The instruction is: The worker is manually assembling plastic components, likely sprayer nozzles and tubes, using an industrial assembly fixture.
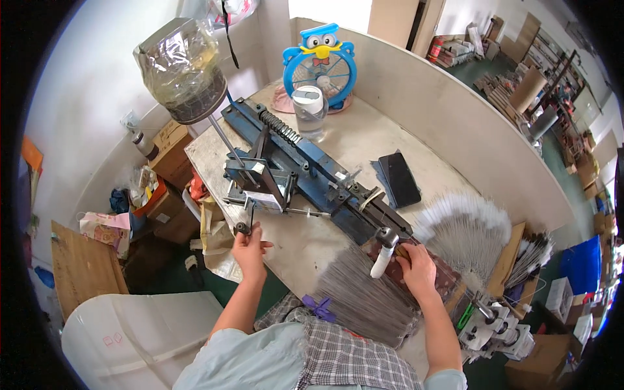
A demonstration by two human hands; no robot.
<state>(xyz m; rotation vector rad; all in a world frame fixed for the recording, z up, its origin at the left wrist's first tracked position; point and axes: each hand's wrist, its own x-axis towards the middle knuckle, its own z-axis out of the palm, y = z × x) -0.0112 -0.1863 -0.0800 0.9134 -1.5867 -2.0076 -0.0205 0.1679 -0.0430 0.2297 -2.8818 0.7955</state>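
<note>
Here, the machine (296,148): it is lying diagonally across the bench (292,244), its near end pointing toward the right hand (418,265).
Crank and grip: judging by the hands, the person is working the machine from both sides; the next move is probably calling for a steady hold at each.
Left hand (249,252): it is resting at the crank (243,227), beyond the bench's left edge, fingers partly bent and spread; whether they are gripping, one cannot tell.
Right hand: its fingers are curling snugly around what appears to be a brown grip (402,252), just beside the white handle (382,262).
Forearms: both are rising from the lower edge, the right leaning leftward.
Wires (364,296): they are lying bundled between the forearms.
</note>
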